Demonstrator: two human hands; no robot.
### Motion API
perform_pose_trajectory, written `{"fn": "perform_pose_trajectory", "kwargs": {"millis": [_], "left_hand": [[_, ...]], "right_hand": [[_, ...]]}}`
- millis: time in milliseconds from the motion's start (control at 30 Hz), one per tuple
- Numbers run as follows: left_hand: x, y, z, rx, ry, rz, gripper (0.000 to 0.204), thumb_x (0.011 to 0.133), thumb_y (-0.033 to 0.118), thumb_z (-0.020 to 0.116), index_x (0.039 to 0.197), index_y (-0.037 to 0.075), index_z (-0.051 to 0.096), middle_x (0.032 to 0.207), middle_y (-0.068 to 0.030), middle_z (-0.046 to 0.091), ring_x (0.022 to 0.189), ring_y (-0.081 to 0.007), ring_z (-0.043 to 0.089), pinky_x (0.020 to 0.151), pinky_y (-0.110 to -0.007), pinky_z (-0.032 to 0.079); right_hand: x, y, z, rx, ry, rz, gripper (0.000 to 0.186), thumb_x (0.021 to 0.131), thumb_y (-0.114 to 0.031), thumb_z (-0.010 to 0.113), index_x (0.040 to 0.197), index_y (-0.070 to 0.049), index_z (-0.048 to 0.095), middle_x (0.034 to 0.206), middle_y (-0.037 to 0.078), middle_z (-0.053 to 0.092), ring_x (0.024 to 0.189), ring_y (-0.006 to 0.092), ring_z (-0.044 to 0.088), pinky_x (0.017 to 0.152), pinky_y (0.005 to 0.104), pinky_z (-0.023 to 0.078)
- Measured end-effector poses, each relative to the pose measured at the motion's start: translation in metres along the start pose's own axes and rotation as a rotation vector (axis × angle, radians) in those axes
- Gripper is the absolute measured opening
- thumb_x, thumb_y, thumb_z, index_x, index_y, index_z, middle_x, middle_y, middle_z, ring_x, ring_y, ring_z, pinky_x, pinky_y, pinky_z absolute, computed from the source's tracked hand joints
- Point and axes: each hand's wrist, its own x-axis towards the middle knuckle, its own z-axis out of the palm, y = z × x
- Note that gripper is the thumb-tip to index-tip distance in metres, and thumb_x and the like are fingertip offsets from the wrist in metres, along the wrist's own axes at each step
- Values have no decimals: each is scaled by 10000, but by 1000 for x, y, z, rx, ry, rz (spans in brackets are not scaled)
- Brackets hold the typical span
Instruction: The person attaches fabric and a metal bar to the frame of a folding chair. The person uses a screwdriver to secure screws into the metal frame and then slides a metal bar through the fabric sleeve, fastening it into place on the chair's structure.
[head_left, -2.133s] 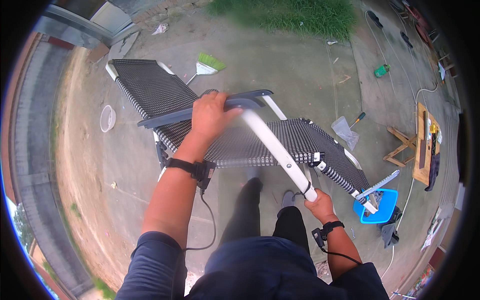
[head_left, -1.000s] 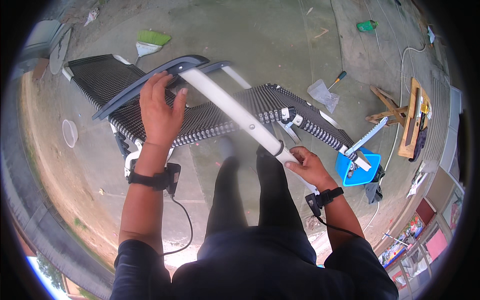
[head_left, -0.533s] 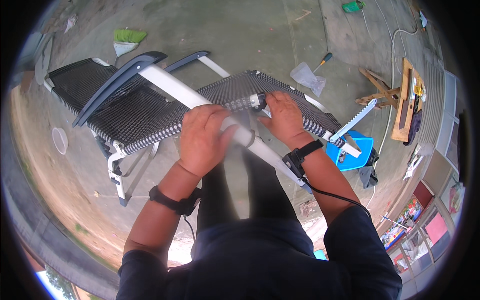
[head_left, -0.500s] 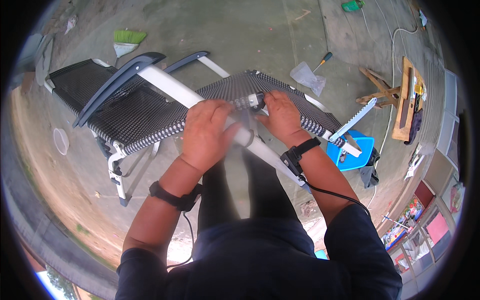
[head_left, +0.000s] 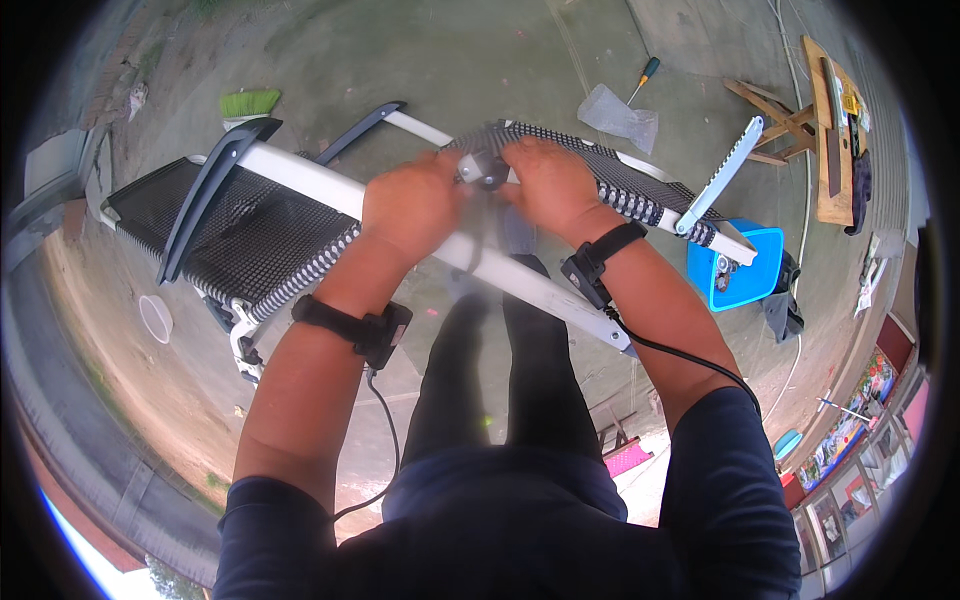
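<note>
A folding lounge chair with black mesh fabric (head_left: 285,220), a white tubular frame and dark armrests (head_left: 212,205) stands before me. My left hand (head_left: 410,205) is closed on the side rail just left of a dark-and-silver joint (head_left: 487,170). Right of that joint, my right hand (head_left: 553,185) grips the same rail, its thumb near the fitting. Below the hands, a white diagonal bar (head_left: 510,277) slants from the near armrest down to the right. Both sets of fingertips are partly hidden, and the area around the joint is slightly blurred.
A toothed support bar (head_left: 722,175) rises at the chair's right end, beside a blue basin (head_left: 755,270) holding small parts. Further off are a screwdriver (head_left: 645,78), a clear plastic bag (head_left: 620,118), a wooden stool (head_left: 828,130), a green broom (head_left: 248,104) and a white bowl (head_left: 156,318).
My left hand has moved up to the rail by the joint and closed there. My right hand has shifted slightly upward with it. The view has also shifted a little.
</note>
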Motion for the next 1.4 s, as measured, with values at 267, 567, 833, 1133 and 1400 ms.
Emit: {"fn": "perform_pose_trajectory", "kwargs": {"millis": [267,567,833,1133,1400], "left_hand": [[31,23,17,-27,13,18,416,944,264,652,1344,177,577,1070,-117,675,903,-373,684,762,-481,541],[60,25,25,6,28,36,391,942,257,655,1312,152,587,1063,-119,668,893,-371,679,738,-479,537],[76,37,29,18,35,39,395,943,259,660,1311,136,588,1048,-114,660,871,-361,677,719,-469,534],[96,57,29,26,-6,-7,388,916,269,680,1275,143,605,1049,-104,652,938,-342,681,772,-467,552],[107,71,44,99,-99,-91,343,880,233,673,1153,57,563,1028,-174,675,893,-381,696,758,-485,558]], "right_hand": [[8,49,-6,9,-35,-26,346,786,-289,786,1029,-79,659,1024,129,673,1003,336,660,849,435,544],[27,73,-13,12,-87,-12,465,772,-460,792,1020,-82,684,1018,133,680,999,334,669,839,428,551],[36,101,-24,75,-80,-36,436,774,-440,785,1002,-80,694,1003,132,692,966,325,678,821,429,556],[44,122,-28,26,-91,-10,407,761,-417,789,988,-93,690,974,119,695,928,313,686,770,427,557],[45,128,-26,69,-94,-89,330,758,-328,765,1019,-152,667,928,99,694,905,317,683,755,439,544]]}}
